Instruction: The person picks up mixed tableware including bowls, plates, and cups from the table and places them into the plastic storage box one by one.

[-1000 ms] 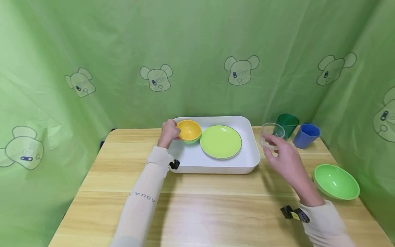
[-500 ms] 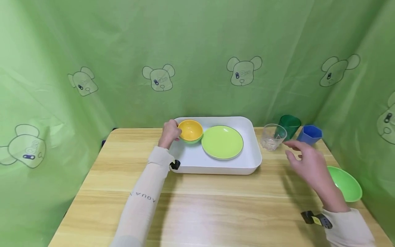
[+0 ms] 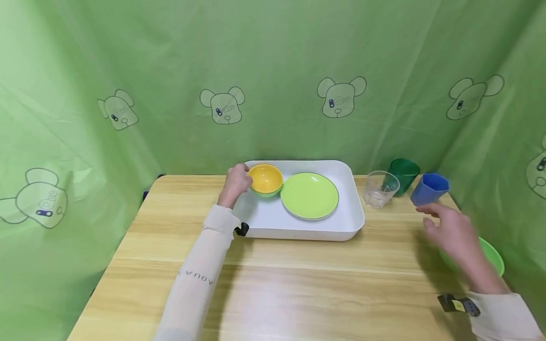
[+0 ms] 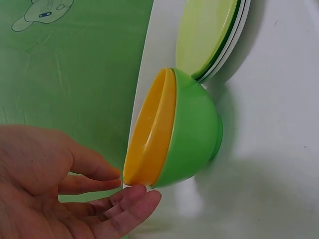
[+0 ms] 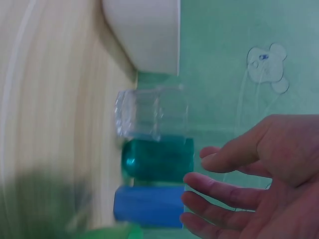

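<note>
My left hand [image 3: 237, 183] is at the left side of an orange bowl [image 3: 268, 177], which sits nested in a green bowl [image 4: 197, 132] inside the white tray. In the left wrist view its fingertips are at the orange rim, fingers fairly straight; whether they press on it is hard to tell. My right hand [image 3: 453, 233] is in the air at the right, loosely bent and holding nothing. It partly covers a larger light green bowl [image 3: 491, 255]. Beyond it stand a clear glass cup [image 3: 379, 190], a dark green cup [image 3: 406, 175] and a blue cup [image 3: 430, 189].
In the white tray [image 3: 294, 234], a lime-green plate [image 3: 310, 196] tops a stack of plates, right of the nested bowls. Everything stands on a wooden table [image 3: 290, 284]. A green curtain [image 3: 277, 57] with bear prints closes off the back and sides.
My right hand has moved from the clear cup to the right and nearer, over the light green bowl. The clear cup now stands free on the table. My left hand has stayed by the orange bowl.
</note>
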Available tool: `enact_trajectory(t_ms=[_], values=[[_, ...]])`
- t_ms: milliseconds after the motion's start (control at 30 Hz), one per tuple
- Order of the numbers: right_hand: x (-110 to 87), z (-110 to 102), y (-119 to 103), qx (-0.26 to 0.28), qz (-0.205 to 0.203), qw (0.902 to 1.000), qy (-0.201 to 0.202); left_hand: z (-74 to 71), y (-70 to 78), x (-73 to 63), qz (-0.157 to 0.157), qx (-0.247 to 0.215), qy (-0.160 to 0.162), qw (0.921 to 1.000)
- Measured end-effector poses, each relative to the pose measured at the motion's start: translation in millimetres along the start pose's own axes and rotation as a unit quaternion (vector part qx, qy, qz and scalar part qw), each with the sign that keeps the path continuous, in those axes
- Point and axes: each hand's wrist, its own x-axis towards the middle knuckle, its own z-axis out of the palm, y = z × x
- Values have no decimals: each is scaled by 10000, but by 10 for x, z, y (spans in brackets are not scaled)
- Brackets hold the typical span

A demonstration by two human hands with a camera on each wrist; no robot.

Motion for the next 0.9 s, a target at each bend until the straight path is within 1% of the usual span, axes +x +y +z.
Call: enact_trajectory(t_ms=[167,333,433,667,733,800,900], values=[[-20,-34,165,-158,172,9987,-446,-23,-31,-42,217,78,93,9997],[-44,-48,314,-291,135,9969,-713,-33,-70,-97,403,101,150,9990],[-51,-60,390,-316,187,9950,-928,-49,-89,-136,533,194,238,9981],[-14,-109,527,-370,406,9877,-1461,-120,-152,-272,546,503,289,9968],[0,-114,573,-376,493,9849,-1615,-147,-185,-324,606,580,328,9959],[10,-111,622,-349,484,9832,-1725,-169,-217,-376,661,587,375,9954],[17,-100,686,-276,311,9828,-1798,-176,-286,-435,904,522,538,9931]])
